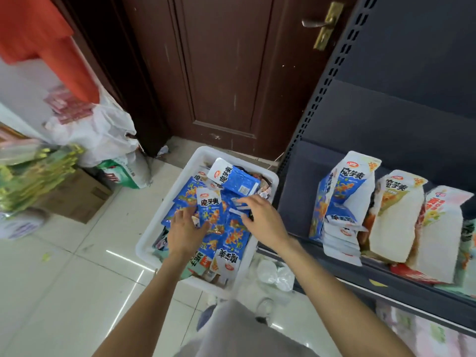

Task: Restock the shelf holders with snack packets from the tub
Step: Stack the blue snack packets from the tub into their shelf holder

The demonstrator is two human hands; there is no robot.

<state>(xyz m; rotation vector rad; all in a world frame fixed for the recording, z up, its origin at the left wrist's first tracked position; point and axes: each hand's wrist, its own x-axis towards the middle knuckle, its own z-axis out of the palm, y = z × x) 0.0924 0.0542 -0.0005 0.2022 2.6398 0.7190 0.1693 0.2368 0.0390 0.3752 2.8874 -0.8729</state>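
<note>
**Desk:** What am I looking at from the head camera?

**Operator:** I am looking down at a white plastic tub sitting on the tiled floor, in front of a dark brown door. It is holding a loose heap of blue snack packets. Both of my hands are reaching into it.

**Desk:** And the hands themselves?

**Operator:** My left hand is lying palm-down on the heap with its fingers spread and nearly straight, touching the packets but gripping none. My right hand is hovering over the far right part of the tub, fingers extended and loosely fanned; small pale packets are sitting right at its fingertips, and I cannot tell whether it is pinching any.

**Desk:** The shelf?

**Operator:** The dark metal shelf is standing just beside the tub, on my right. I am seeing 3 carton holders in a row on it: a blue holder with packets spilling out of its front, then a yellow-topped holder, then a pink-lettered holder.

**Desk:** Anything else?

**Operator:** A cardboard box and white bags are sitting at the left.
</note>
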